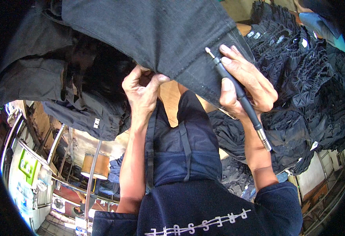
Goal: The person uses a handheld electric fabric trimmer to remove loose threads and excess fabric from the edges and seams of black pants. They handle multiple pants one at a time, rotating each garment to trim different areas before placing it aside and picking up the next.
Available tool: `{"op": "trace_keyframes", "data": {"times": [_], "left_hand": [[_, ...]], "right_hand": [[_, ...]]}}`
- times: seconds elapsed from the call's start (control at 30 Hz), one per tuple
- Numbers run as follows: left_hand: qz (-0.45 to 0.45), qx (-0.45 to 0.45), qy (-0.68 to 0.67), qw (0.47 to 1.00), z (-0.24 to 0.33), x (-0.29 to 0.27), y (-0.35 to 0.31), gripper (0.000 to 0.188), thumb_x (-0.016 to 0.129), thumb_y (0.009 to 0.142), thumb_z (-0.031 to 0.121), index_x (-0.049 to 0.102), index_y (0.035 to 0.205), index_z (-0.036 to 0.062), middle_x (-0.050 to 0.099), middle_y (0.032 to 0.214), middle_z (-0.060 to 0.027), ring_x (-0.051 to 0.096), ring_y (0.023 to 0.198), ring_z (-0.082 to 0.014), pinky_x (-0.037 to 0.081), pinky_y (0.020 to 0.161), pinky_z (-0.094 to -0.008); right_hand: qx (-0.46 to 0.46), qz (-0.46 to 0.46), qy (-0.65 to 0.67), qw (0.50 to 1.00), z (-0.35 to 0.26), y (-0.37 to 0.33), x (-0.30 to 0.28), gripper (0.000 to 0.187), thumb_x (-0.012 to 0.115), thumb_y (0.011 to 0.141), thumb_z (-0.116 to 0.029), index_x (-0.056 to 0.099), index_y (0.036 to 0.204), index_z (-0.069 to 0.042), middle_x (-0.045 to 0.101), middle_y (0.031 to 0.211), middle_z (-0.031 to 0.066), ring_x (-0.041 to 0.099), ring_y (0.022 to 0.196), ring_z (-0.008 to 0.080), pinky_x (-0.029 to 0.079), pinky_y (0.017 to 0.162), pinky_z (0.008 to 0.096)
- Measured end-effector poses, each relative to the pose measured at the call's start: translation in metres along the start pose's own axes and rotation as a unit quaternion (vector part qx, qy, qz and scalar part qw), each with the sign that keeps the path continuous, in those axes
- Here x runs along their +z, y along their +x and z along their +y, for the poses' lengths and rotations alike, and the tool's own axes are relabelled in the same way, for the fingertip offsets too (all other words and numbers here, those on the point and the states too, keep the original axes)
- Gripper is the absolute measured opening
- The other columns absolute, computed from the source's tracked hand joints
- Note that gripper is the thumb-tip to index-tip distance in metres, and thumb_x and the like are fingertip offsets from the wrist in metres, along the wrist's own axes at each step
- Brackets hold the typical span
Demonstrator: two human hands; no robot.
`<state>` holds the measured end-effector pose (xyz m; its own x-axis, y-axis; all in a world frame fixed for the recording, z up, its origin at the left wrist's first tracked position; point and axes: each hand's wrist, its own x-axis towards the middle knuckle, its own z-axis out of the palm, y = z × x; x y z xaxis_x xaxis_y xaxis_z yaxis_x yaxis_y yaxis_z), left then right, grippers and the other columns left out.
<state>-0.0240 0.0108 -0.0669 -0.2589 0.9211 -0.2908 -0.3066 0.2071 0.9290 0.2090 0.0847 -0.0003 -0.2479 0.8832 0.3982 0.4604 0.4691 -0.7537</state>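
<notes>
A black denim-like garment (153, 31) hangs across the upper middle. My left hand (142, 84) pinches its lower edge, thumb and fingers closed on the cloth. In my right hand (247, 80) is a slim black rotary-tool handpiece (239, 94), held slantwise in front of the garment. Its small pale tip points up and left, and a metal spring sticks out at the lower end. The tip looks close to the cloth; whether it touches is unclear. My right fingers lie by the garment's right edge, and I cannot tell whether they also grip it.
Piled black garments with gathered bands and white tags (294, 74) fill the right side. More black garments (35, 78) hang at the left. Below them stand a brown drum-shaped container (95, 166), metal poles (94, 177) and a green-framed item (27, 167). My legs (184, 137) are under the work.
</notes>
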Motion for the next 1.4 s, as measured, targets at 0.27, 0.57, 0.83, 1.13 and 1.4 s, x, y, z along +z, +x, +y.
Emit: {"op": "trace_keyframes", "data": {"times": [0.27, 0.57, 0.83, 1.13, 1.4], "left_hand": [[0.0, -0.016, 0.035, 0.999, 0.002, 0.0, 0.0, 0.021, 0.088, 0.086, -0.007, 0.075, 0.102, -0.0026, 0.079, 0.095, -0.0042, 0.072, 0.085, -0.0106, 0.057, 0.08, -0.0262], [0.011, -0.019, 0.012, 1.0, -0.001, 0.002, -0.001, 0.02, 0.089, 0.087, -0.005, 0.075, 0.102, -0.003, 0.078, 0.093, -0.004, 0.072, 0.084, -0.0107, 0.058, 0.081, -0.0263], [0.005, -0.026, 0.009, 1.0, -0.001, 0.0, -0.002, 0.023, 0.09, 0.087, -0.004, 0.076, 0.105, -0.0033, 0.08, 0.097, -0.0058, 0.074, 0.087, -0.012, 0.058, 0.082, -0.0272], [-0.003, -0.024, -0.022, 0.999, -0.003, -0.001, -0.003, 0.023, 0.088, 0.088, -0.005, 0.075, 0.106, -0.0037, 0.079, 0.1, -0.0069, 0.074, 0.09, -0.0134, 0.059, 0.086, -0.0295], [-0.05, -0.088, 0.167, 0.981, 0.038, -0.003, -0.004, 0.032, 0.088, 0.089, 0.004, 0.071, 0.115, 0.0002, 0.075, 0.101, -0.005, 0.073, 0.095, -0.0133, 0.058, 0.085, -0.03]], "right_hand": [[-0.007, -0.03, 0.017, 0.999, -0.001, -0.003, 0.0, 0.033, 0.072, 0.076, 0.003, 0.081, 0.107, 0.007, 0.081, 0.098, 0.0181, 0.082, 0.104, 0.038, 0.065, 0.101, 0.0527], [-0.043, -0.067, 0.06, 0.995, -0.001, -0.002, 0.002, 0.028, 0.074, 0.083, 0.0, 0.081, 0.109, 0.008, 0.081, 0.097, 0.0177, 0.082, 0.104, 0.0378, 0.065, 0.1, 0.053], [-0.037, -0.037, 0.034, 0.998, 0.0, -0.001, 0.002, 0.03, 0.074, 0.081, -0.001, 0.08, 0.108, 0.008, 0.081, 0.097, 0.0195, 0.082, 0.104, 0.0388, 0.065, 0.101, 0.0521], [0.006, -0.007, -0.03, 1.0, 0.002, -0.004, -0.005, 0.028, 0.07, 0.089, -0.007, 0.079, 0.109, 0.01, 0.081, 0.106, 0.0285, 0.081, 0.108, 0.04, 0.063, 0.103, 0.0522], [0.106, 0.137, -0.061, 0.983, -0.006, 0.0, -0.012, 0.031, 0.065, 0.106, -0.015, 0.077, 0.121, 0.008, 0.081, 0.118, 0.0217, 0.079, 0.111, 0.0309, 0.06, 0.103, 0.0403]]}}
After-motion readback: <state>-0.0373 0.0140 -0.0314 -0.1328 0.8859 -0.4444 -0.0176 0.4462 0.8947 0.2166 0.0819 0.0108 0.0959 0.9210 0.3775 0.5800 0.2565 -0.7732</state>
